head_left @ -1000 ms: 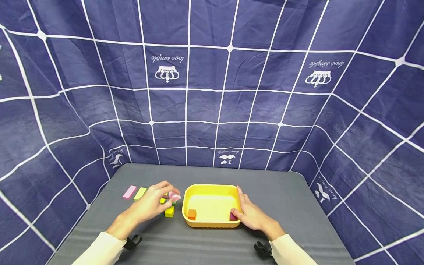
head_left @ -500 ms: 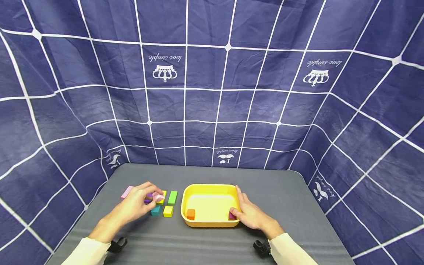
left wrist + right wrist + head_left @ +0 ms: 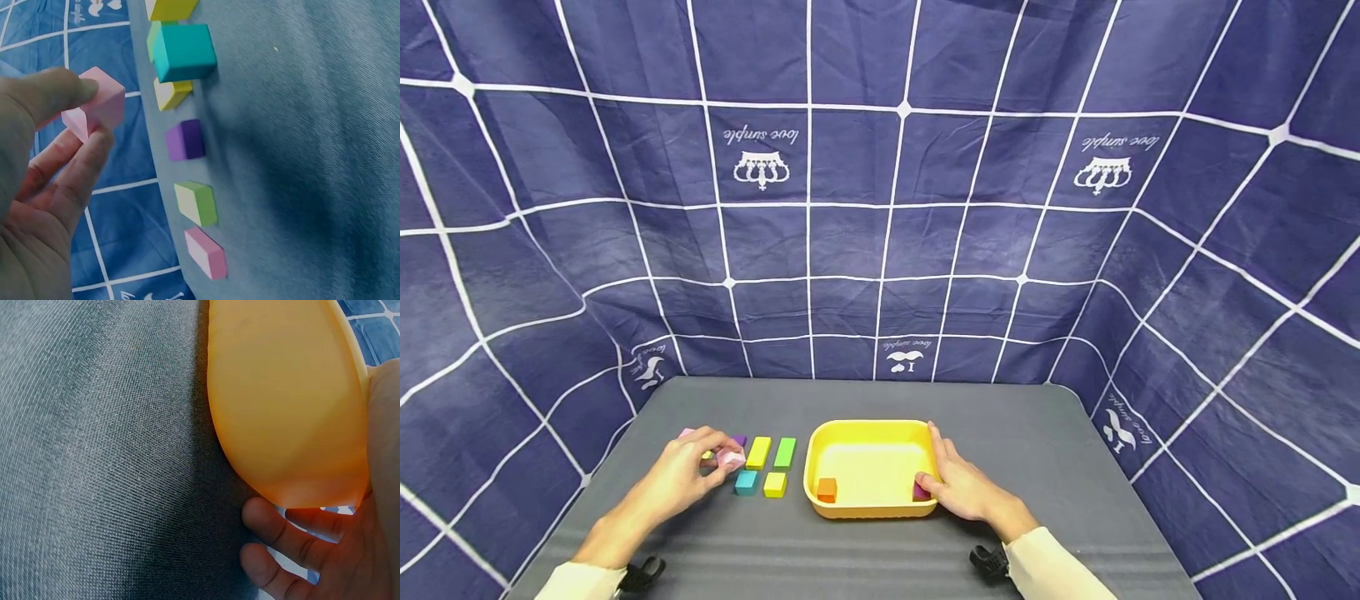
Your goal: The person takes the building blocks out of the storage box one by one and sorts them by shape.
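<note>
L hand (image 3: pixel 676 472) moved, pinching blk (image 3: pixel 107 103); R (image 3: pixel 964 487) grips tray (image 3: pixel 874 512).

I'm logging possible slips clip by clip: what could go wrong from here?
The left hand pinches the pink cube by finger and thumb, so it might slip out and drop.
The teal cube and purple block lie close by, so the hand could knock them.
The right hand is at the yellow tray, its thumb close to the magenta cube inside, which it could nudge.
</note>
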`<state>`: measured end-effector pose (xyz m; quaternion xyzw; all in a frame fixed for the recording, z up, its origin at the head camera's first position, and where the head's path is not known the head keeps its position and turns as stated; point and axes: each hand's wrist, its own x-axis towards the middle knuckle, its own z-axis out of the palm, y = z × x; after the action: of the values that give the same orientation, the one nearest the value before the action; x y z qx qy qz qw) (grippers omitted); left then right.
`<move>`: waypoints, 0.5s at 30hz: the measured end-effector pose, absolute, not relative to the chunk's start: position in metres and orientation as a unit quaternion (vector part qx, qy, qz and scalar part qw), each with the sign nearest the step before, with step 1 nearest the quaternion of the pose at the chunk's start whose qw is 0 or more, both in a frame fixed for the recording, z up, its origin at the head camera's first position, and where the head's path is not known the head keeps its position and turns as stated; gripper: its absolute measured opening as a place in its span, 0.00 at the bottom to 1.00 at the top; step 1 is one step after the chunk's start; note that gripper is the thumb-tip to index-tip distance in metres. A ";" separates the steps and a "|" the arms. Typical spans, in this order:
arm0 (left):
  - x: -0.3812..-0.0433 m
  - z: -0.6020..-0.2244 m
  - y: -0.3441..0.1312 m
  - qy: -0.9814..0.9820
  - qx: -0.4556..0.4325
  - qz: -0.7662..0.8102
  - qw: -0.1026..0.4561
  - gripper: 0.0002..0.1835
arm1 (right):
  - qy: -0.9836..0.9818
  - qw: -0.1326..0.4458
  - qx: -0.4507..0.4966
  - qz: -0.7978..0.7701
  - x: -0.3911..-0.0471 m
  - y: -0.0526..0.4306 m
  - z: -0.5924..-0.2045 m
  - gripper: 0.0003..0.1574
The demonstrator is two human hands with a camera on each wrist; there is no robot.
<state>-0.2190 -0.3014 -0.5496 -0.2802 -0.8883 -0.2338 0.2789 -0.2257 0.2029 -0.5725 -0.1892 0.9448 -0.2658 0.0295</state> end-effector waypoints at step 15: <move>-0.215 -0.566 -0.321 -0.895 -0.285 -0.210 0.272 0.23 | 0.945 0.028 -0.187 -0.266 -0.227 0.202 -0.573 0.64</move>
<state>-0.2151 -0.3206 -0.5661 -0.2846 -0.8949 -0.2100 0.2722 -0.2265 0.2017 -0.5725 -0.1871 0.9452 -0.2659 0.0278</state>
